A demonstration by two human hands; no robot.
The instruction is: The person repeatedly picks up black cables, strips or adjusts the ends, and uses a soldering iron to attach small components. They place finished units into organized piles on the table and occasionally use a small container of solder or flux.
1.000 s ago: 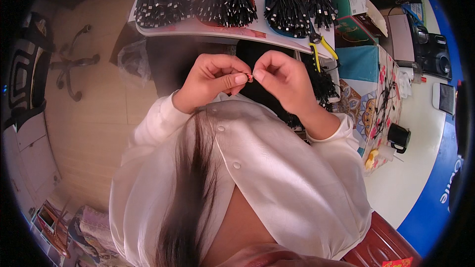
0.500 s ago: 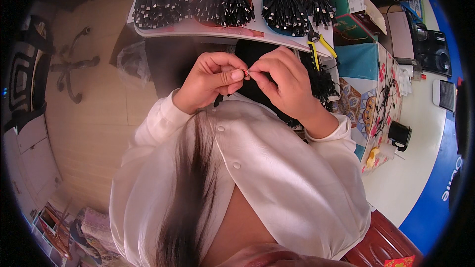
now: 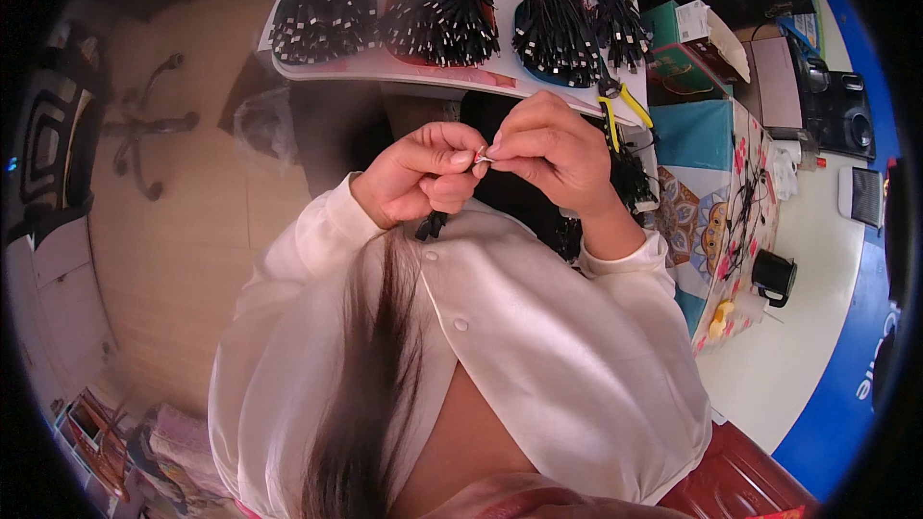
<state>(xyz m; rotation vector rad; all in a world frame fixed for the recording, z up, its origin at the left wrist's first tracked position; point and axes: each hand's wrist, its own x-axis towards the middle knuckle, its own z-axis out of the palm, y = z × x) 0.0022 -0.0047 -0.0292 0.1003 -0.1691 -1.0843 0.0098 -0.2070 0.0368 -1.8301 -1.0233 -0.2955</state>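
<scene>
My left hand (image 3: 428, 168) is closed, its thumb and forefinger pinching a black cable (image 3: 432, 225) whose dark end hangs out below the palm. Thin red and white wire ends (image 3: 483, 158) stick out at those fingertips. From the other side my right hand (image 3: 556, 149) pinches the pale wire strands between thumb and fingers. Both hands meet in front of my chest, just short of the white table (image 3: 404, 78). The rest of the cable is hidden in my left palm.
Several bundles of black cables with metal plugs (image 3: 437, 10) lie on the table. Yellow-handled cutters (image 3: 610, 106) rest at its right edge. Further right stand a green box (image 3: 673, 58), a patterned cloth-covered stand (image 3: 707, 202) and a black mug (image 3: 774, 276). A chair base (image 3: 149, 125) is on the floor at left.
Both hands have shifted slightly right in the view, still together at the wires. More of the black cable end shows below my left hand, and the wire ends now show more clearly.
</scene>
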